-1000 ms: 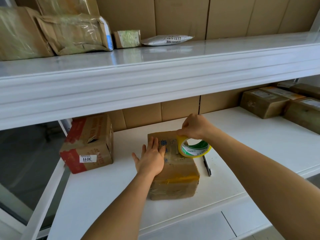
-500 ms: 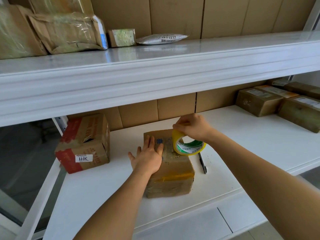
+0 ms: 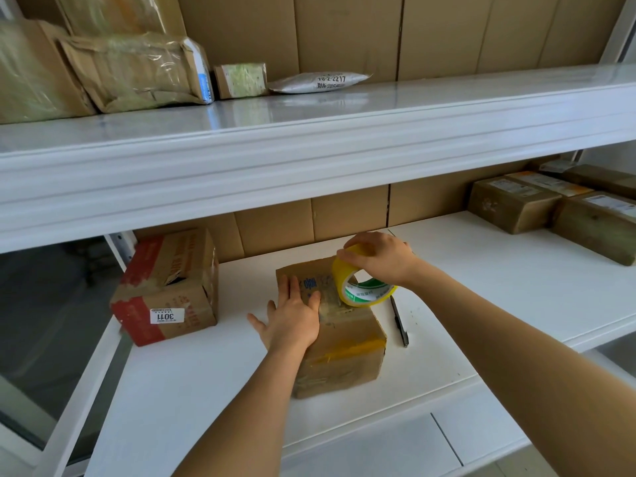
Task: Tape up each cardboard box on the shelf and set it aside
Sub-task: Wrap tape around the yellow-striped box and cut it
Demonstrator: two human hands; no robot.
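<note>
The left hand [image 3: 292,321] is lying flat, fingers straight, on the cardboard box [image 3: 339,339] sitting near the front of the white shelf [image 3: 516,287]. The right hand [image 3: 380,258] is gripping the yellow tape roll [image 3: 358,287] on the box's far top. A pen [image 3: 399,321] is lying just right.

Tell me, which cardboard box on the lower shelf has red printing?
The box with the 3011 label, far left. The middle box under the left hand and the right-hand boxes are plain brown.
</note>
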